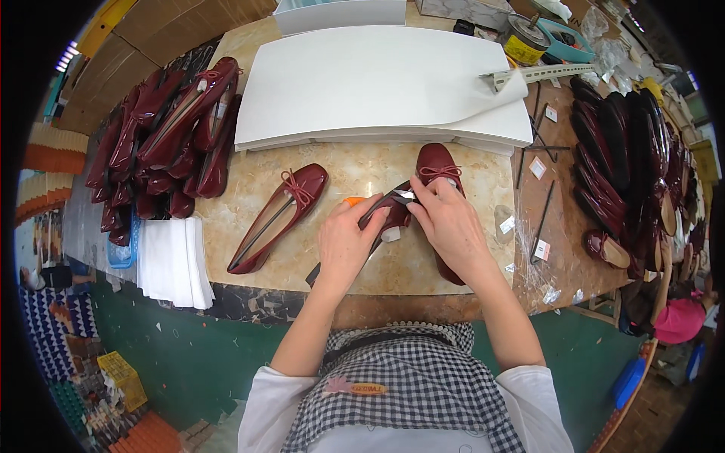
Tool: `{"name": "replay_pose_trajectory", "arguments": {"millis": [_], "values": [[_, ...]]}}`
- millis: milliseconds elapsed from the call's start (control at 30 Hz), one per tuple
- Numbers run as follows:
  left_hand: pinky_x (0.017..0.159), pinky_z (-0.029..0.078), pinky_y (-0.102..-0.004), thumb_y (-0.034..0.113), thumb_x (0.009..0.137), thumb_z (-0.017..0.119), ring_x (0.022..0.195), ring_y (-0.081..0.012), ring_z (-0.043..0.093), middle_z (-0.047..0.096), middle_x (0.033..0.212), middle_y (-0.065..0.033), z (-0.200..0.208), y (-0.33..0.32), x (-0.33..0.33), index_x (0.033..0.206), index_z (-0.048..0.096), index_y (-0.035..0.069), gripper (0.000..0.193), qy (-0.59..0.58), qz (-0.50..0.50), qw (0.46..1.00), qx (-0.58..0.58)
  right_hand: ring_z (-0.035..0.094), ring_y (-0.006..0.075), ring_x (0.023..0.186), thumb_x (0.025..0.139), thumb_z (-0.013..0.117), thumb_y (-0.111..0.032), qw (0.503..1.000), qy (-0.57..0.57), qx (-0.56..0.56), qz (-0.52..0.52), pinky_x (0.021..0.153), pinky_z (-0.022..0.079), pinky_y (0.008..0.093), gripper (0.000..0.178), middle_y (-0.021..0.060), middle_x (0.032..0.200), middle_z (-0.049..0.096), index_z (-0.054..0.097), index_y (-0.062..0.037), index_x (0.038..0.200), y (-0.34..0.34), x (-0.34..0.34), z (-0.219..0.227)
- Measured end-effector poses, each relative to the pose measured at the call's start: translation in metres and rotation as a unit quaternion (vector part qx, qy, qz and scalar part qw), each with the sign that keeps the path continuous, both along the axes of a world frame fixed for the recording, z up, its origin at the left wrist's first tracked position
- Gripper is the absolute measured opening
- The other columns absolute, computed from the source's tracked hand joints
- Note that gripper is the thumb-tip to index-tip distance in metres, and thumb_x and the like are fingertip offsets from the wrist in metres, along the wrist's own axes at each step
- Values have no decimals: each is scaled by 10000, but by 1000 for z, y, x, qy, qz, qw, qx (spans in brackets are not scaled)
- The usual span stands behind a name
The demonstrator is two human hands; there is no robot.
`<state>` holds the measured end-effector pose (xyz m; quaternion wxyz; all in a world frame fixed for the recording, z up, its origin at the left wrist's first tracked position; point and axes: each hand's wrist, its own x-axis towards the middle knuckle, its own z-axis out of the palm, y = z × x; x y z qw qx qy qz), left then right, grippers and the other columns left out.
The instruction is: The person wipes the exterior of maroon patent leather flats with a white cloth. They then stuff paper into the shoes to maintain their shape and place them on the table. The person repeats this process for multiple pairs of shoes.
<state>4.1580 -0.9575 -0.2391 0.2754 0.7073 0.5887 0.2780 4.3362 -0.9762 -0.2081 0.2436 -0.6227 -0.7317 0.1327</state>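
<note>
My left hand (346,240) is closed around a long dark strip (316,273) that slants up toward my other hand. An orange cover (353,201) sits on one of its fingers. My right hand (451,226) pinches a small shiny white piece (405,195) at the strip's upper end. Between the hands is a glossy dark red part (395,218); its full shape is hidden. Partly under my right hand lies a dark red bow flat shoe (432,157), toe away from me. A matching shoe (306,185) with a dark stick inside lies to the left.
A wide stack of white paper (362,83) lies behind the shoes. Heaps of dark red shoes (162,132) stand at left and dark shoes (604,155) at right. White cloths (174,260) hang over the front edge. Thin black sticks (544,220) and a tin (526,39) lie rightward.
</note>
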Motion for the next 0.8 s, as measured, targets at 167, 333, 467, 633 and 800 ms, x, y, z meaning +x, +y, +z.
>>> {"name": "replay_pose_trajectory", "arguments": {"millis": [167, 333, 467, 633, 800], "values": [[631, 474, -383, 347, 849, 666, 716, -280, 612, 605, 773, -111, 4, -2, 0, 1084, 717, 141, 316, 20, 9, 1000, -21, 611, 350, 828, 878, 622, -162, 996, 84, -29, -13, 728, 492, 419, 238, 142, 943, 614, 600, -15, 1064, 2, -5, 3], [629, 477, -385, 340, 847, 669, 713, -284, 617, 609, 773, -112, 4, -2, 0, 1080, 718, 137, 313, 9, 9, 1000, -20, 620, 356, 824, 867, 638, -157, 995, 95, -22, -13, 710, 491, 428, 180, 149, 920, 637, 590, -14, 963, 2, -6, 1], [635, 481, -387, 338, 848, 667, 720, -289, 622, 615, 781, -114, 1, -1, 0, 1076, 719, 133, 311, 2, 7, 1000, -10, 621, 358, 799, 865, 640, -148, 995, 93, -26, -27, 695, 491, 431, 163, 148, 890, 636, 584, -15, 940, 1, -11, 0], [637, 475, -373, 309, 851, 665, 719, -289, 623, 630, 805, -122, -1, 1, 0, 1069, 718, 121, 293, -13, 8, 1000, -9, 618, 360, 813, 863, 639, -139, 995, 82, -27, -41, 695, 488, 435, 163, 152, 903, 631, 581, -16, 953, 2, -15, -6], [641, 478, -395, 339, 849, 661, 726, -299, 623, 613, 774, -128, -3, 1, -7, 1054, 724, 126, 303, -16, 14, 1000, -17, 613, 352, 817, 855, 647, -133, 984, 153, 56, -64, 705, 488, 439, 181, 143, 901, 619, 585, -21, 983, 6, -13, 1]]}}
